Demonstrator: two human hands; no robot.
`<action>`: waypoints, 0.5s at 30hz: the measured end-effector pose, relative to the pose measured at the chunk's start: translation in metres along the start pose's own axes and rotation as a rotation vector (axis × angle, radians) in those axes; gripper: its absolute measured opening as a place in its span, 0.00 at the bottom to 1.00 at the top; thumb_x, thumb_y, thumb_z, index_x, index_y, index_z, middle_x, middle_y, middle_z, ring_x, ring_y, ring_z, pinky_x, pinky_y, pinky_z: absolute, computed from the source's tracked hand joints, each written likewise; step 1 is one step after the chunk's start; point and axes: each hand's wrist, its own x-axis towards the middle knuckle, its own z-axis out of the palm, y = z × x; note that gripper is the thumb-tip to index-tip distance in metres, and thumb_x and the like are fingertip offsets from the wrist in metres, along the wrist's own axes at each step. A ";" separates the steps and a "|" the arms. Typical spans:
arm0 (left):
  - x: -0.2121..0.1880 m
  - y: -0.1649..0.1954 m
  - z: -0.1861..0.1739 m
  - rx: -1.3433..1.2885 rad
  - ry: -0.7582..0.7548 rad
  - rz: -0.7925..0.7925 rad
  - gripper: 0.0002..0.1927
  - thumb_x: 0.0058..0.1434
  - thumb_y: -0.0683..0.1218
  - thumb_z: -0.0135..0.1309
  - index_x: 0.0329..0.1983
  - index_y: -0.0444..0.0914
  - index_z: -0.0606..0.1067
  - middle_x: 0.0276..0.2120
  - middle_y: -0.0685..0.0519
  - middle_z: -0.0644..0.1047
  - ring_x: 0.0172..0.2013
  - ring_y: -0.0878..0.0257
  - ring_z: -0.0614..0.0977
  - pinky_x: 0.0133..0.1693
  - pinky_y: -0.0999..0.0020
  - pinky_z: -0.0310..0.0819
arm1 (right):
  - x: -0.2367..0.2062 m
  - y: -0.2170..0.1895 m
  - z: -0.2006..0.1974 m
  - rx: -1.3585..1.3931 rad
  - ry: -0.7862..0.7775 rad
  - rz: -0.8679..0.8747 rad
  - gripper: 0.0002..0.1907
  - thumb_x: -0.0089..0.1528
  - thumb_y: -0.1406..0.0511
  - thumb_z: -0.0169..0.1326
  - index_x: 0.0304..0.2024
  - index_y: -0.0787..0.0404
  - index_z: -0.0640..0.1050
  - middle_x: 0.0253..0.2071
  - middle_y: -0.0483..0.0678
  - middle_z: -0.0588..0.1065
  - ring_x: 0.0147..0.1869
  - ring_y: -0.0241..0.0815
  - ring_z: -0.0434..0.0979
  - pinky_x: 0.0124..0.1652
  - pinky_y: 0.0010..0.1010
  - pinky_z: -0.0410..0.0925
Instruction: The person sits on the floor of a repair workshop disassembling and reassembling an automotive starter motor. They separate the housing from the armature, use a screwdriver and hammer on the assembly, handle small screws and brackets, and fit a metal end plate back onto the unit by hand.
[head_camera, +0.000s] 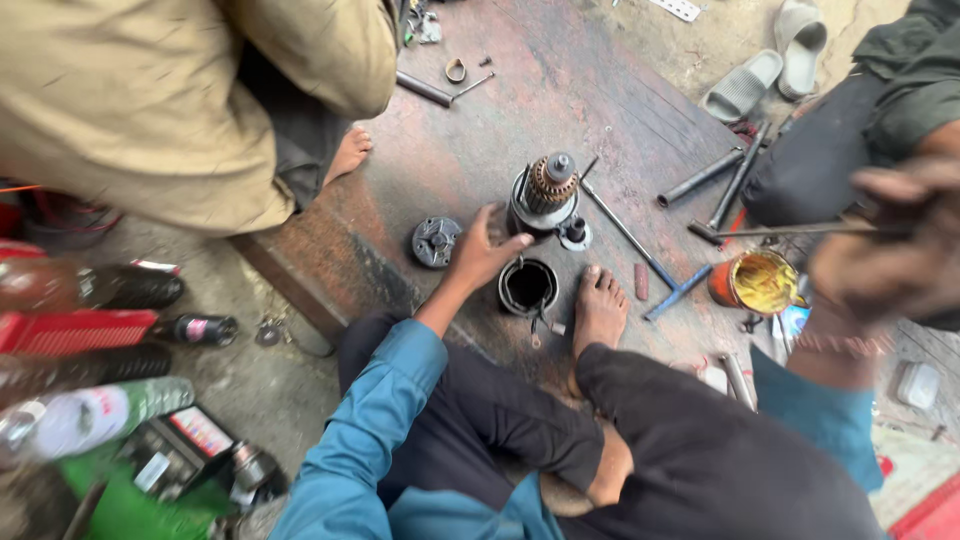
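Steel motor core under left grip, fingers curled; right grip pinching thin rod.

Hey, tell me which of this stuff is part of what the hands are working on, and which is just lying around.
In use:
left hand on the upright motor assembly
right hand holding a thin rod
black cylindrical housing
open grease tin

Lying about:
grey sandals
bottles
metal ring
round end cap

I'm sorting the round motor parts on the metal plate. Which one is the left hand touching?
The left hand rests on the upright armature assembly with the copper-coloured top. The flat end cap lies to its left, and the hollow black housing lies just below, both untouched.
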 end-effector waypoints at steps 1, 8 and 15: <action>0.017 -0.018 0.006 0.122 0.004 0.091 0.40 0.57 0.50 0.72 0.68 0.34 0.66 0.62 0.40 0.74 0.63 0.51 0.76 0.62 0.58 0.69 | -0.010 0.021 -0.008 -0.008 0.015 0.047 0.06 0.74 0.67 0.55 0.47 0.65 0.75 0.44 0.52 0.74 0.44 0.44 0.76 0.47 0.34 0.72; 0.139 -0.079 0.021 -0.130 -0.287 0.038 0.65 0.41 0.49 0.76 0.78 0.40 0.50 0.70 0.43 0.67 0.68 0.51 0.69 0.68 0.58 0.62 | -0.024 0.150 -0.081 -0.339 -0.021 0.315 0.13 0.74 0.64 0.53 0.40 0.71 0.75 0.37 0.53 0.73 0.37 0.43 0.73 0.43 0.30 0.69; 0.163 -0.080 0.006 -0.137 -0.404 0.062 0.58 0.40 0.50 0.78 0.75 0.43 0.61 0.70 0.46 0.69 0.70 0.50 0.69 0.71 0.57 0.61 | -0.043 0.204 -0.127 -0.236 0.098 0.593 0.17 0.77 0.58 0.56 0.43 0.66 0.73 0.38 0.50 0.73 0.37 0.43 0.73 0.40 0.36 0.70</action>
